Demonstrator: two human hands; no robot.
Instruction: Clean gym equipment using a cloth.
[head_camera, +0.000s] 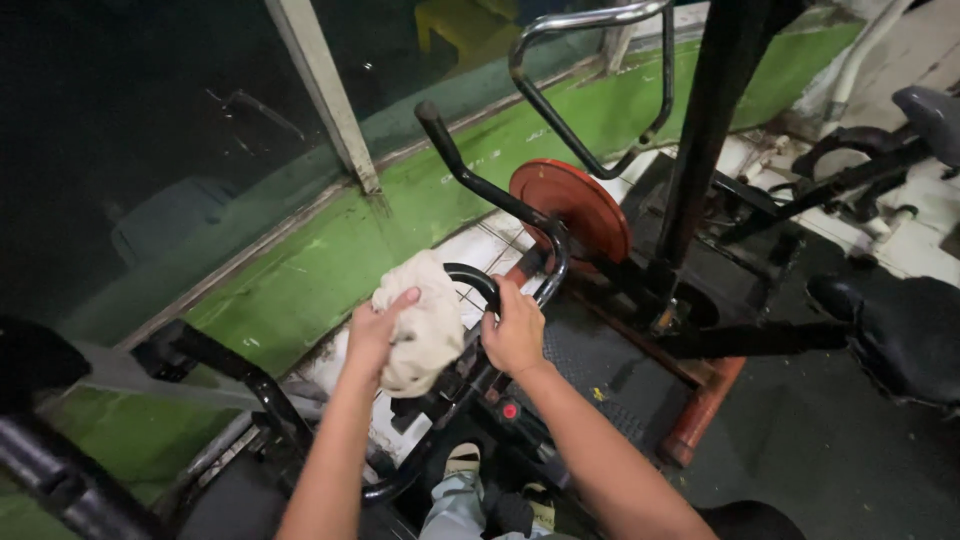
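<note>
Cloth (425, 320): off-white, crumpled rag, bunched into a loose wad, pressed against the curved black handlebar (478, 280) of an exercise bike, near centre of view.

Left hand (375, 330): fingers curled and pinching the cloth from its left side, thumb on top. Right hand (515, 330): fingers wrapped shut around the handlebar just right of the cloth.

Judgement on wiping well: keep the right hand's grip firm so the bar does not swing; wrap the cloth around the tube rather than dabbing one face; work along the curve in overlapping passes; refold to a clean patch when soiled.

Outward: red round disc (572, 205) beyond the bar, black upright post (715, 120) to the right, chrome tube frame (590, 70) far, green-painted ledge (330, 270) left, black seat (900, 330) far right.
</note>
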